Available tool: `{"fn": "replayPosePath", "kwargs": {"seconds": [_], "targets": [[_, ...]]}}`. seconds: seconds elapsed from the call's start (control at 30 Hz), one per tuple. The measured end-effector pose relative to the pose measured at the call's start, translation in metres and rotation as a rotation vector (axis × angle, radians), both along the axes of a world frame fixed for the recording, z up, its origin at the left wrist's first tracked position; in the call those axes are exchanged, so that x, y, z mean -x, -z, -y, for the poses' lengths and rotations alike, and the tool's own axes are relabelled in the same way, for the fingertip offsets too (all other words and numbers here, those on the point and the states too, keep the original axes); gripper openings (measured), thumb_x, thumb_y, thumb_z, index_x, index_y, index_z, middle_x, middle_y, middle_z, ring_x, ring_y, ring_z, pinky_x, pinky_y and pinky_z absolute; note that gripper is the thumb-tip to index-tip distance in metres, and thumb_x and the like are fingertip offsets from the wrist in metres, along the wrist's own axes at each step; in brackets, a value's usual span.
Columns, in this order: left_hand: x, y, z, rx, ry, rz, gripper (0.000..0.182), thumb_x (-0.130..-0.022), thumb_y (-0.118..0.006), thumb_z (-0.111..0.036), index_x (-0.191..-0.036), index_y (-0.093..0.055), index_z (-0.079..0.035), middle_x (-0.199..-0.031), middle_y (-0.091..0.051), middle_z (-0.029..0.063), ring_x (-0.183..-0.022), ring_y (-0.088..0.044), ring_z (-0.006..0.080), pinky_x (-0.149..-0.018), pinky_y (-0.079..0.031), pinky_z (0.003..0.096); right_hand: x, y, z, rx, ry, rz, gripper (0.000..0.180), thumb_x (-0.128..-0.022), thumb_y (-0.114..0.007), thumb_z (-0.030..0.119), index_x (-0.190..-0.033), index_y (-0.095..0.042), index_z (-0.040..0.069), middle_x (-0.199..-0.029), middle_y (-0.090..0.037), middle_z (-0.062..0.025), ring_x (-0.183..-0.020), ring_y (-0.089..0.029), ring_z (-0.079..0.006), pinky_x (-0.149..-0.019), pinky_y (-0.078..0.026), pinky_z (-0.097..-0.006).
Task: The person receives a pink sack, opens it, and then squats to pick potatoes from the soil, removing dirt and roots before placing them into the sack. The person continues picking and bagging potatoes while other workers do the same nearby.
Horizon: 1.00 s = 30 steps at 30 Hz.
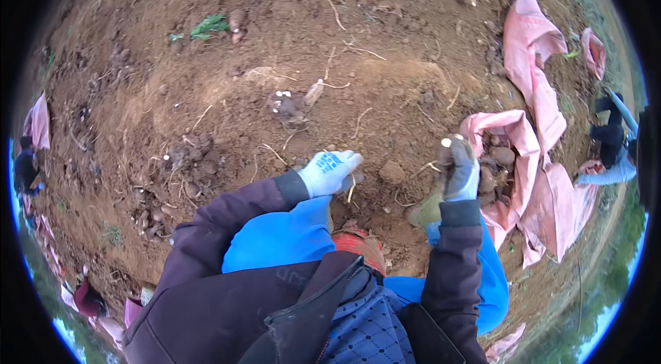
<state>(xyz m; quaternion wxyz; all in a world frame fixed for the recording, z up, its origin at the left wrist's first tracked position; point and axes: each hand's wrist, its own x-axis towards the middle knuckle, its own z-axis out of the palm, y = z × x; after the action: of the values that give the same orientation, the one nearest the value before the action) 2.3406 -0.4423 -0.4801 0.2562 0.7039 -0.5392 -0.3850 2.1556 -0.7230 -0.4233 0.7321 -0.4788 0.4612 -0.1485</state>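
My right hand point(462, 178), in a white glove with a soiled grey palm, grips a brown tuber point(445, 155) with a pale cut end. Right beside it gapes a pink woven sack point(521, 144), with several soil-covered tubers point(502, 156) in its mouth. Low over the soil, my left hand point(326, 173) wears a white glove with blue print. Its fingers are curled, and a thin pale root point(352, 189) shows at the fingertips; whether it is held is unclear. Ahead lies a clump of tubers point(290, 108) with white cut ends.
Clusters of dug tubers point(193, 160) and loose roots lie across the brown soil point(392, 90). Another pink sack point(534, 49) stretches along the right. Other people work at the far right point(617, 132) and far left point(27, 165). A red object point(361, 246) sits between my knees.
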Motion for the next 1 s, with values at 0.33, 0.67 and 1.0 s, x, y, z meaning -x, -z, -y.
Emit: {"fn": "replayPosePath", "kwargs": {"seconds": [0.33, 0.67, 1.0], "targets": [[-0.110, -0.021, -0.284, -0.701, -0.972, 1.037, 0.084, -0.085, -0.082, -0.050, -0.152, -0.051, -0.011, -0.157, -0.046, 0.0222, -0.141, -0.045, 0.0472, -0.118, -0.034, 0.0586, 0.134, 0.099, 0.144, 0.026, 0.495, -0.112, 0.055, -0.105, -0.060, 0.032, -0.153, -0.048, 0.009, -0.145, -0.058, -0.0105, -0.116, -0.066, -0.0341, -0.105, -0.055, -0.0480], [-0.160, -0.019, -0.331, -0.269, -1.624, -0.249, 0.040, -0.071, -0.073, 0.011, -0.109, -0.068, -0.001, -0.085, -0.073, 0.0074, -0.067, -0.067, 0.0152, -0.056, -0.051, 0.0286, -0.050, 0.049, -0.065, -0.228, -0.215, -0.011, 0.039, -0.104, -0.066, 0.027, -0.136, -0.061, 0.006, -0.117, -0.070, -0.0100, -0.092, -0.072, -0.0199, -0.079, -0.059, -0.0342], [-0.124, -0.066, -0.228, 0.075, -1.177, 0.212, 0.022, -0.093, -0.073, -0.012, -0.112, -0.072, 0.000, -0.101, -0.069, 0.0073, -0.097, -0.066, 0.0154, -0.084, -0.054, 0.0335, -0.087, 0.014, -0.142, -0.299, -0.551, -0.121, 0.041, -0.104, -0.065, 0.023, -0.138, -0.060, 0.001, -0.121, -0.069, -0.0098, -0.099, -0.071, -0.0197, -0.086, -0.057, -0.0358]]}}
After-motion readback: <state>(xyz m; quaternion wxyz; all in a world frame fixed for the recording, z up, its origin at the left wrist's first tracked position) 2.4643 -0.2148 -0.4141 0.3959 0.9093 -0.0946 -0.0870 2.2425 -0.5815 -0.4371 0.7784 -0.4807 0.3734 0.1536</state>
